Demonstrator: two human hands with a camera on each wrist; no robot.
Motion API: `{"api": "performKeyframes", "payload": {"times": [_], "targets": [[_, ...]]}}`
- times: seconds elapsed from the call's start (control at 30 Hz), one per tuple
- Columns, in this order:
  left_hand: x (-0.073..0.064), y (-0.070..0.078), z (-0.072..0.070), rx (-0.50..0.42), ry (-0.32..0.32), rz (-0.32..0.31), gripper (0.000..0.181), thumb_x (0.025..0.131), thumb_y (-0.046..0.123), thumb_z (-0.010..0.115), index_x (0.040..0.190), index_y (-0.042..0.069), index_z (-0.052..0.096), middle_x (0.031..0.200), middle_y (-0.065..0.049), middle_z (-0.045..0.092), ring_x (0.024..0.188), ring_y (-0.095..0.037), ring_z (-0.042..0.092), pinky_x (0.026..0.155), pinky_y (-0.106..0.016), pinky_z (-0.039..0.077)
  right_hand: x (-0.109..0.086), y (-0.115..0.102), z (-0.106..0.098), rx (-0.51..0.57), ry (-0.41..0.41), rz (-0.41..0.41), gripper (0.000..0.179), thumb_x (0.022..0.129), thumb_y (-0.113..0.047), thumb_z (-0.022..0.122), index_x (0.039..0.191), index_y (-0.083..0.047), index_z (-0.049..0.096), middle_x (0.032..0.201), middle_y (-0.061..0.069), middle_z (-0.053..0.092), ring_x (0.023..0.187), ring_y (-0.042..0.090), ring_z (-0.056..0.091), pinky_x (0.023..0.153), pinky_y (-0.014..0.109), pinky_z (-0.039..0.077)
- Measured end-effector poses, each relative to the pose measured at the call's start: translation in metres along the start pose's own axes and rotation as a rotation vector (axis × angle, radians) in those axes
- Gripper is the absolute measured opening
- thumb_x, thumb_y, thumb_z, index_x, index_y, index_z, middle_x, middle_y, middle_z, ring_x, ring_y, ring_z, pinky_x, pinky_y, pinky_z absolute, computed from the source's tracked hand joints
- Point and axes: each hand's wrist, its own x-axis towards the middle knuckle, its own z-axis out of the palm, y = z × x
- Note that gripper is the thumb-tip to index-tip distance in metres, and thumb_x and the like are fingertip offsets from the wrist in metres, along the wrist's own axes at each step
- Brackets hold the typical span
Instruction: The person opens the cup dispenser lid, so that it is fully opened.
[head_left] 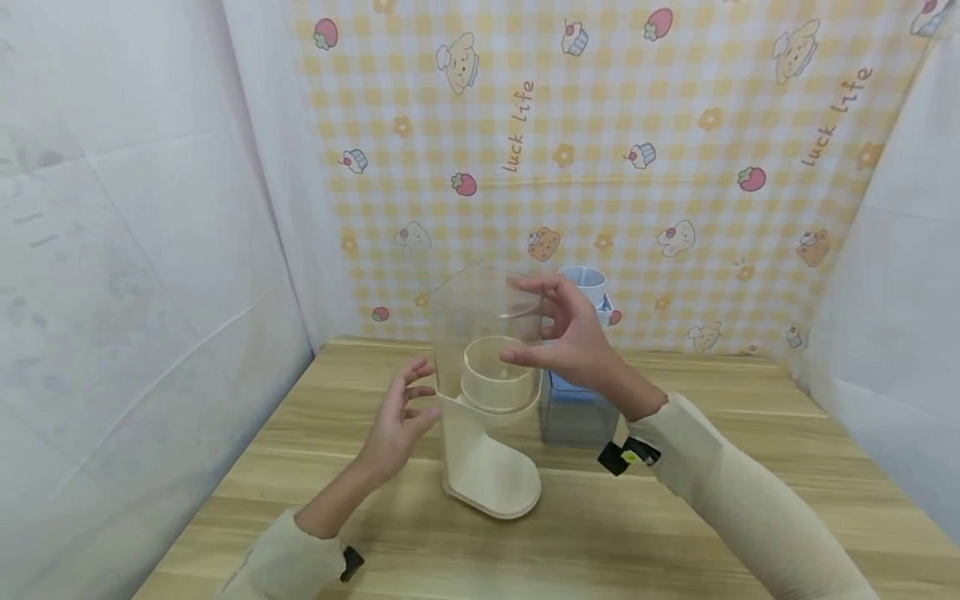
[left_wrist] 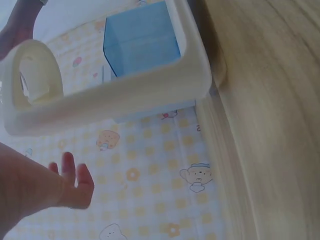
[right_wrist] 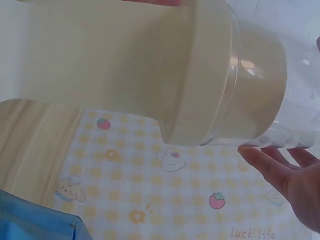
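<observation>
A cream stand [head_left: 495,475] with a rounded foot stands upright on the table. On its upper platform sits a tall clear plastic container [head_left: 457,333], with a cream ring [head_left: 495,387] showing through its wall. My right hand [head_left: 573,342] grips the container's right side, thumb in front and fingers toward the back. Close up in the right wrist view, the fingertips [right_wrist: 250,152] meet the clear wall. Beside the container's left lower edge, my left hand [head_left: 397,417] has its fingers loosely spread and holds nothing; whether it touches cannot be told.
Behind the stand to the right is a grey-blue see-through box [head_left: 577,417], with a pale blue round cup [head_left: 585,283] above it, partly hidden by my right hand. A patterned cloth [head_left: 600,125] hangs behind the wooden table [head_left: 360,367]; white curtains flank it.
</observation>
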Motion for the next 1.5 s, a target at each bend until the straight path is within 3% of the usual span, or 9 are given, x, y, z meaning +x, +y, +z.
{"api": "performKeyframes", "payload": {"times": [0.23, 0.43, 0.53, 0.77, 1.0, 1.2, 1.37, 1.5], "targets": [[-0.008, 0.005, 0.002, -0.086, -0.111, 0.084, 0.071, 0.101, 0.048, 0.025, 0.149, -0.005, 0.02, 0.145, -0.027, 0.031, 0.119, -0.039, 0.039, 0.087, -0.044, 0.032, -0.029, -0.018, -0.006, 0.093, -0.062, -0.088, 0.074, 0.07, -0.023, 0.092, 0.123, 0.004, 0.048, 0.141, 0.023, 0.051, 0.116, 0.025, 0.063, 0.079, 0.045, 0.058], [-0.012, 0.005, 0.008, -0.102, -0.199, 0.102, 0.072, 0.102, 0.049, 0.021, 0.151, -0.004, 0.017, 0.145, -0.028, 0.03, 0.12, -0.047, 0.039, 0.087, -0.042, 0.032, -0.052, -0.029, -0.014, 0.209, -0.114, -0.153, 0.068, 0.072, -0.01, 0.09, 0.125, 0.003, 0.05, 0.145, 0.021, 0.049, 0.122, 0.029, 0.06, 0.085, 0.044, 0.057], [-0.014, 0.003, 0.01, -0.1, -0.236, 0.121, 0.069, 0.103, 0.047, 0.02, 0.152, -0.002, 0.016, 0.145, -0.03, 0.029, 0.12, -0.042, 0.04, 0.087, -0.042, 0.033, -0.059, -0.033, -0.017, 0.25, -0.127, -0.2, 0.064, 0.073, -0.007, 0.088, 0.126, 0.002, 0.051, 0.142, 0.021, 0.051, 0.122, 0.03, 0.059, 0.088, 0.039, 0.056], [-0.015, 0.005, 0.02, -0.12, -0.274, 0.137, 0.065, 0.103, 0.046, 0.024, 0.153, 0.004, 0.019, 0.145, -0.033, 0.029, 0.122, -0.041, 0.041, 0.089, -0.041, 0.035, -0.07, -0.044, -0.029, 0.318, -0.193, -0.276, 0.066, 0.075, -0.005, 0.086, 0.128, 0.006, 0.048, 0.144, 0.03, 0.045, 0.125, 0.036, 0.056, 0.09, 0.047, 0.054], [-0.018, 0.007, 0.039, -0.155, -0.325, 0.121, 0.073, 0.101, 0.051, 0.04, 0.153, 0.003, 0.021, 0.147, -0.029, 0.031, 0.125, -0.037, 0.042, 0.091, -0.043, 0.034, -0.076, -0.049, -0.037, 0.352, -0.251, -0.329, 0.065, 0.078, -0.003, 0.084, 0.13, 0.007, 0.047, 0.147, 0.033, 0.039, 0.127, 0.042, 0.053, 0.094, 0.052, 0.051], [-0.024, 0.011, 0.058, -0.113, -0.384, 0.202, 0.083, 0.097, 0.061, 0.045, 0.155, 0.008, 0.019, 0.151, -0.02, 0.033, 0.133, -0.026, 0.04, 0.099, -0.045, 0.039, -0.08, -0.048, -0.04, 0.37, -0.268, -0.317, 0.067, 0.081, -0.005, 0.082, 0.134, 0.007, 0.043, 0.148, 0.034, 0.037, 0.128, 0.043, 0.051, 0.094, 0.055, 0.05], [-0.027, 0.016, 0.071, -0.13, -0.382, 0.288, 0.091, 0.092, 0.066, 0.052, 0.155, 0.009, 0.019, 0.15, -0.018, 0.037, 0.137, -0.024, 0.039, 0.106, -0.042, 0.038, -0.082, -0.047, -0.04, 0.395, -0.275, -0.305, 0.067, 0.084, -0.003, 0.078, 0.137, 0.005, 0.038, 0.15, 0.033, 0.034, 0.131, 0.043, 0.048, 0.097, 0.055, 0.048], [-0.029, 0.019, 0.08, -0.14, -0.372, 0.3, 0.098, 0.087, 0.065, 0.061, 0.156, 0.012, 0.017, 0.151, -0.012, 0.039, 0.136, -0.026, 0.041, 0.108, -0.041, 0.038, -0.086, -0.046, -0.037, 0.374, -0.255, -0.307, 0.066, 0.087, -0.006, 0.075, 0.14, 0.003, 0.036, 0.152, 0.033, 0.032, 0.133, 0.042, 0.046, 0.1, 0.052, 0.047]]}}
